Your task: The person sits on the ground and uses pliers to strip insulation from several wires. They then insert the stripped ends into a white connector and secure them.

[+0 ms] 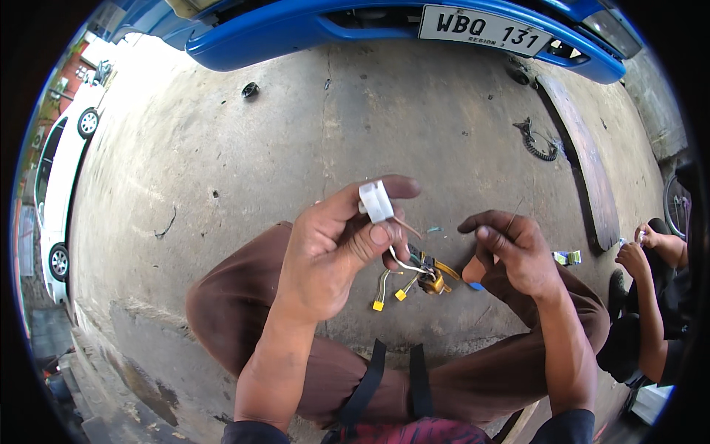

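My left hand [325, 251] is closed around a white plastic wire connector [376, 201], pinched between thumb and fingers in front of me. A brown wire [408, 227] and a white wire [403, 260] trail from beside it. Below, on the floor between my legs, lies a bundle of wires [433, 277] with two small yellow plugs [379, 305] on wire ends. My right hand [514, 251] is raised apart from the connector, with its fingers curled together. A thin, dark, wire-like piece [516, 212] sticks up from that hand; its lower end is hidden.
A blue car bumper [310, 33] spans the far side. At the right are a long wooden plank [580, 163], a coiled black cable [538, 144] and another person's hands [637, 251]. A round black part [250, 90] lies far left, and a white car [63, 200] stands beyond.
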### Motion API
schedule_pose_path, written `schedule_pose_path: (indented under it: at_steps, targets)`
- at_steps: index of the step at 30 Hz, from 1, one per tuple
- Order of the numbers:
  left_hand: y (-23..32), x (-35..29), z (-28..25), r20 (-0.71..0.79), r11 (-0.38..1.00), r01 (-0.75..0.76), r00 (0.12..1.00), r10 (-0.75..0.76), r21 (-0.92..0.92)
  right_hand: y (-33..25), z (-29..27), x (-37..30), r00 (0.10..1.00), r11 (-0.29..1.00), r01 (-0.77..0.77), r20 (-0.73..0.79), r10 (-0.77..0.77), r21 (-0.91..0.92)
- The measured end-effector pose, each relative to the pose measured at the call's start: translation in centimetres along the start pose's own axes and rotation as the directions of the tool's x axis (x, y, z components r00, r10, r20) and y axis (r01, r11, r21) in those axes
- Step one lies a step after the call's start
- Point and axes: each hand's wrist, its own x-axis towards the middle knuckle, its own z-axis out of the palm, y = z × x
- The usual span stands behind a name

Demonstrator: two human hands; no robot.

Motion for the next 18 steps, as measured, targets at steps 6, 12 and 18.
schedule_pose_path:
  at_steps: [6,12,18]
  targets:
    - [1.0,-0.8,1.0,-0.030,0.996,-0.081,0.996,0.082,0.037,-0.4,0.4,-0.4,0.980,1.000,-0.010,0.199,0.015,-0.024]
    - [1.3,-1.6,1.6,0.006,0.988,-0.132,0.991,0.132,0.082,0.2,2.4,-0.5,0.930,0.958,-0.175,0.357,0.086,0.226]
    - [1.0,-1.3,0.9,0.022,0.983,-0.159,0.987,0.158,0.091,1.5,2.8,-0.1,0.971,0.972,0.009,0.230,-0.065,0.237]
